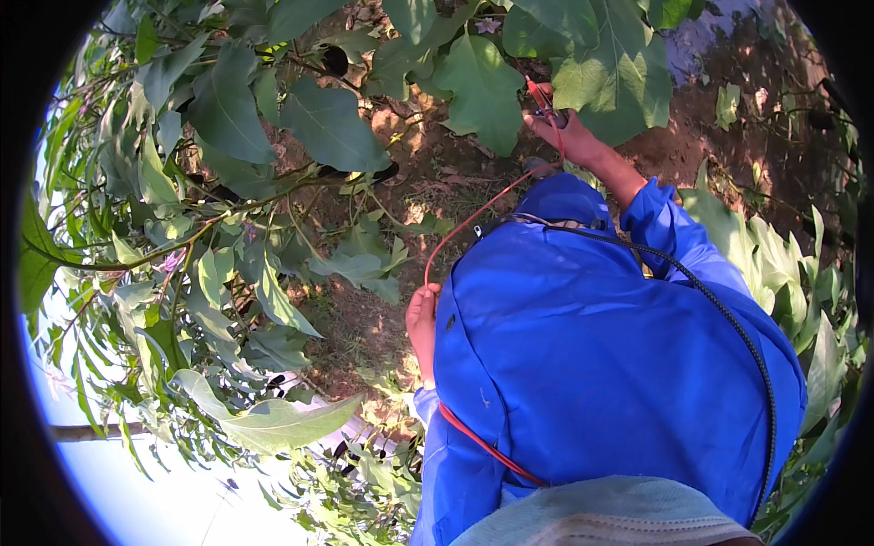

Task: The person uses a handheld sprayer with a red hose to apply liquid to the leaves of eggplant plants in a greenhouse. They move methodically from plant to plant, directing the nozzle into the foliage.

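Observation:
My left hand point(420, 321) pinches a thin red cord point(471, 217) between thumb and fingertips, beside the front of my blue garment point(614, 341). From there the cord rises in a slack curve to my right hand point(573, 136). That hand is closed around a small red-handled tool point(539, 95), its exact kind partly hidden by fingers and a leaf. Broad eggplant leaves point(481, 89) hang right beside it. Another length of red cord point(485, 443) crosses my left sleeve.
Eggplant plants with purple flowers point(172, 261) and a dark fruit point(334, 60) crowd the left. A long stem point(171, 246) reaches toward the middle. Bare soil point(355, 321) shows between plants. A black braided cord point(717, 293) lies over my garment; more leaves point(771, 259) stand at right.

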### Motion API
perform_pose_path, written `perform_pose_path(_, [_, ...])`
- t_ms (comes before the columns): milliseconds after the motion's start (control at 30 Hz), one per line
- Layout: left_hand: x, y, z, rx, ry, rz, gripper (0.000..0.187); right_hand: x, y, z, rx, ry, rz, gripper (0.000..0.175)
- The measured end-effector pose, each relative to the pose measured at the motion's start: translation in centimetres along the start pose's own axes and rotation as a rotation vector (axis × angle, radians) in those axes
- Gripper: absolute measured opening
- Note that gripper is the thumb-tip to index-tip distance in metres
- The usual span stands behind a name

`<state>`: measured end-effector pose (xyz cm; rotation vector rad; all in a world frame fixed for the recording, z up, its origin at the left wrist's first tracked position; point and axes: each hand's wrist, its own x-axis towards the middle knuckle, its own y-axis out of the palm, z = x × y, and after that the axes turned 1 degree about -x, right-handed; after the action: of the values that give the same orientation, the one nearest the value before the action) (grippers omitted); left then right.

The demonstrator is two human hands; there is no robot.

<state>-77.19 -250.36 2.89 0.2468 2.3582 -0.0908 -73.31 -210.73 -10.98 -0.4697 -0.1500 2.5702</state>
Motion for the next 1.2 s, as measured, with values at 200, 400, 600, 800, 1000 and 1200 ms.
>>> perform_pose_path(200, [-0.4,0.2,-0.2,-0.014,-0.013,-0.034,0.019,-1.4,-0.6,4.9,0.06,-0.013,-0.059,0.049])
perform_pose_path(400, [-0.2,0.0,0.0,0.006,-0.058,-0.05,0.02,-1.5,-0.8,4.9,0.111,0.01,-0.023,0.057])
perform_pose_path(600, [1.6,1.1,-0.7,0.206,0.107,0.002,0.05,-1.7,-0.4,4.5,0.157,-0.002,0.021,0.061])
perform_pose_path(800, [9.0,4.9,0.2,0.598,0.353,0.134,0.058,-2.6,-0.4,5.3,0.195,0.072,-0.054,0.058])
perform_pose_path(1000, [14.9,15.8,-2.0,0.504,0.268,0.393,0.055,-2.2,-1.8,2.8,-0.028,-0.025,-0.108,0.037])
perform_pose_path(1200, [24.7,20.3,1.1,0.034,-0.092,0.548,0.04,-3.8,-3.3,6.7,-0.045,-0.024,-0.096,0.034])
